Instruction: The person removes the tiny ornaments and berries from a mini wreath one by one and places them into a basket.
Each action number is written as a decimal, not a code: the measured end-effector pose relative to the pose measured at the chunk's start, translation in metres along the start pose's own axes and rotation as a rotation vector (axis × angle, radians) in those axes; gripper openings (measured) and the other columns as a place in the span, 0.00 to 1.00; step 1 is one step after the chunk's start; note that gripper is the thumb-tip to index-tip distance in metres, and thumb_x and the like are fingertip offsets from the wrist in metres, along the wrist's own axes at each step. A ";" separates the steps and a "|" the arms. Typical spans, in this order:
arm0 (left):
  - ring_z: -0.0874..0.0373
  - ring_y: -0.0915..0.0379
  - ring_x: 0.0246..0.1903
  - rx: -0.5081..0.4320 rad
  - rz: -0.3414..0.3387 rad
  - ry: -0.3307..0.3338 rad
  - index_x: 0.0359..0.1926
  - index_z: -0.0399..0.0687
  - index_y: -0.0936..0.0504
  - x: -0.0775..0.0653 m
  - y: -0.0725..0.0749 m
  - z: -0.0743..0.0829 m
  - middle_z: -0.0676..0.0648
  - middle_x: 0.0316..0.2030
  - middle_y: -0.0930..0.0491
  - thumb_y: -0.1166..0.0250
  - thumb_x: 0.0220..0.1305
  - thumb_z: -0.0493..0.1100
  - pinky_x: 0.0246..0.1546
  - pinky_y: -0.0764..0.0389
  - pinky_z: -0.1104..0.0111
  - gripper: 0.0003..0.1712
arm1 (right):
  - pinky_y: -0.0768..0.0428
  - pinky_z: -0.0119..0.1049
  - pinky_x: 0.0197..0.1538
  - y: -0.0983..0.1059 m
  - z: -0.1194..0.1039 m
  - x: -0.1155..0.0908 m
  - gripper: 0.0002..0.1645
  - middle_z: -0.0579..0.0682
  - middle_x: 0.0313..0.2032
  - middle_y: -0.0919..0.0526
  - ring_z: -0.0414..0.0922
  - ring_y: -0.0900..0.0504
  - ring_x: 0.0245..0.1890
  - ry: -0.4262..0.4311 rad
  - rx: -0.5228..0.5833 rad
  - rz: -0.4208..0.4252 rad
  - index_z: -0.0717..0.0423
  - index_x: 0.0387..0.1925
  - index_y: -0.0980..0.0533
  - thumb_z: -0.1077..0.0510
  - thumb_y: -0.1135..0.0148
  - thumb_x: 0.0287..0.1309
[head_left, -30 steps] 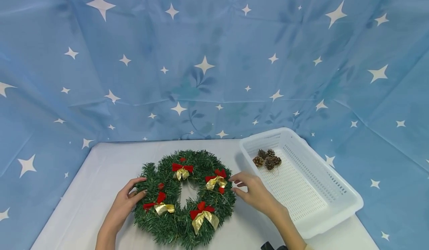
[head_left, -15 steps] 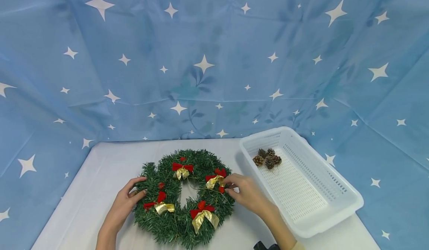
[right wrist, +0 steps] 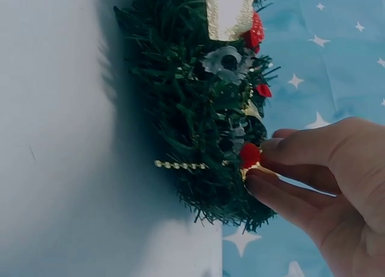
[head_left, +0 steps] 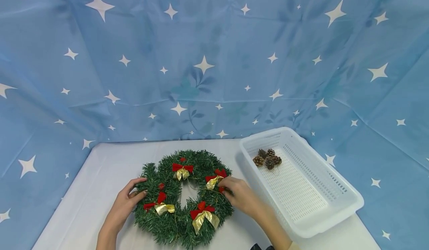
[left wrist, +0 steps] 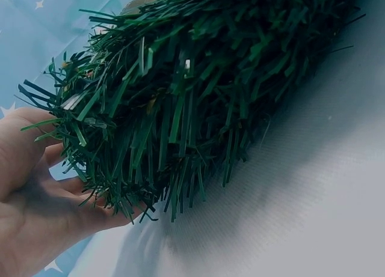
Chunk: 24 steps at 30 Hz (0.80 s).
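A green tinsel wreath (head_left: 205, 161) lies on the white table, trimmed with several red and gold bows. My left hand (head_left: 123, 202) holds its left edge, and in the left wrist view the fingers (left wrist: 75, 184) go in behind the green strands. At the wreath's right side, my right hand (head_left: 242, 195) pinches a red-and-gold bow (head_left: 213, 182) between thumb and fingertips. A red piece (right wrist: 249, 155) of that bow shows between the fingertips in the right wrist view. A gold bead string (right wrist: 180, 164) sticks out of the strands beside it.
A white plastic basket (head_left: 330, 220) stands to the right, close to my right forearm. Several pine cones (head_left: 269, 162) lie in its far left corner. Behind the table hangs a blue star-patterned cloth (head_left: 214, 82).
My right hand has moved left from the wreath's right edge onto the bow and closed its fingertips there. The left hand and the wreath stay about where they were.
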State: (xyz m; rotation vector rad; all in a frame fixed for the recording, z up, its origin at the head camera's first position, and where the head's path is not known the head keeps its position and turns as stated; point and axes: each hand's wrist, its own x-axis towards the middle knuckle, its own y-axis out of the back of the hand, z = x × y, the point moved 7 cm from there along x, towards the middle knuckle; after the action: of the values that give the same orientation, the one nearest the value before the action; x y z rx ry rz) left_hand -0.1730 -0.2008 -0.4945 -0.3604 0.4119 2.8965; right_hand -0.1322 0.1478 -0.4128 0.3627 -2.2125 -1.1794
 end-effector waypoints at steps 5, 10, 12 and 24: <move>0.25 0.55 0.76 -0.006 0.001 0.003 0.77 0.50 0.39 0.000 0.000 0.000 0.35 0.82 0.63 0.38 0.75 0.45 0.68 0.39 0.31 0.34 | 0.13 0.37 0.51 -0.007 0.000 0.000 0.17 0.55 0.44 0.11 0.50 0.12 0.45 -0.027 -0.016 -0.048 0.63 0.44 0.16 0.77 0.32 0.53; 0.24 0.54 0.76 -0.013 0.001 -0.003 0.77 0.50 0.39 0.000 0.000 0.000 0.35 0.82 0.63 0.38 0.75 0.45 0.68 0.39 0.30 0.34 | 0.14 0.37 0.52 -0.010 -0.001 0.000 0.16 0.55 0.45 0.11 0.50 0.12 0.47 -0.041 -0.031 -0.084 0.63 0.45 0.16 0.76 0.33 0.55; 0.24 0.54 0.76 -0.013 0.000 -0.006 0.77 0.50 0.39 0.001 0.000 -0.001 0.34 0.82 0.63 0.38 0.75 0.45 0.68 0.39 0.30 0.34 | 0.14 0.36 0.52 -0.010 -0.001 0.000 0.16 0.55 0.46 0.11 0.50 0.12 0.47 -0.041 -0.035 -0.093 0.63 0.46 0.16 0.76 0.33 0.56; 0.25 0.54 0.76 -0.016 0.004 -0.006 0.77 0.49 0.39 0.001 0.000 -0.001 0.36 0.82 0.63 0.38 0.75 0.45 0.69 0.39 0.30 0.34 | 0.14 0.31 0.47 -0.006 -0.007 0.000 0.17 0.54 0.44 0.15 0.47 0.13 0.42 -0.012 -0.099 -0.065 0.64 0.45 0.15 0.75 0.30 0.52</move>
State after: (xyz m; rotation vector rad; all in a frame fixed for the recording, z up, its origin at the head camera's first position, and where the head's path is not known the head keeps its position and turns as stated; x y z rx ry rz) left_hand -0.1739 -0.2009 -0.4956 -0.3544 0.3889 2.9059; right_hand -0.1283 0.1401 -0.4147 0.3898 -2.1575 -1.3230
